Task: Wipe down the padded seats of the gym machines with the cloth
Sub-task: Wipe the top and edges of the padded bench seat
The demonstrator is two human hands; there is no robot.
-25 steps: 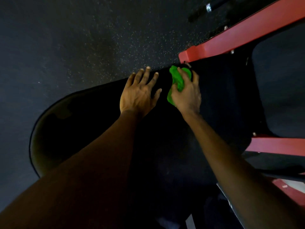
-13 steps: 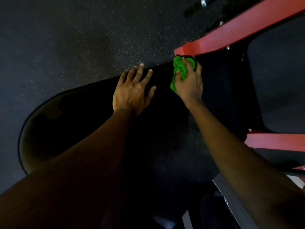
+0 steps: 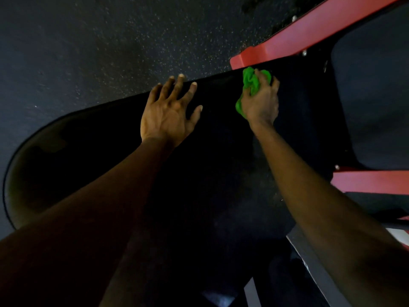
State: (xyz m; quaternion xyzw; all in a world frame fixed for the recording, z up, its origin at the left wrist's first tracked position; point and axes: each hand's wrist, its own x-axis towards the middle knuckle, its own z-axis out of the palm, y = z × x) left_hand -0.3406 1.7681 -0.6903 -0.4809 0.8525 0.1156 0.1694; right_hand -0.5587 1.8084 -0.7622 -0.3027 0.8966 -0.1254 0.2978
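The padded seat [image 3: 73, 165] is a long black pad with a rounded left end. It runs from the near left toward the far right, above a dark speckled floor [image 3: 99, 41].

The left hand [image 3: 168, 116] lies palm down on the pad near its far edge. The fingers are straight and spread, the fingertips reach the edge line, and the hand holds nothing. This placement most likely serves as a brace. The person leans over the pad, and a flat, open palm takes body weight without obstructing the wiping path to its right.

The cloth [image 3: 250, 82] is bright green and bunched into a wad. It sits on the far edge of the pad, to the right of the left hand and just below the end of the red frame bar [image 3: 287, 47]. The right hand [image 3: 262, 105] covers the cloth from the near side, with fingers curled over the wad and pressing it onto the upholstery. Bunching gives a thick, firm contact surface. The curled grip probably prevents the cloth from slipping out during a stroke.

The cloth position indicates work at the far corner of the pad, where the upholstery meets the frame. A second red bar [image 3: 371, 181] lies at the near right, with a dark panel between the two bars. On this evidence the wipe of this seat is in progress, not complete.
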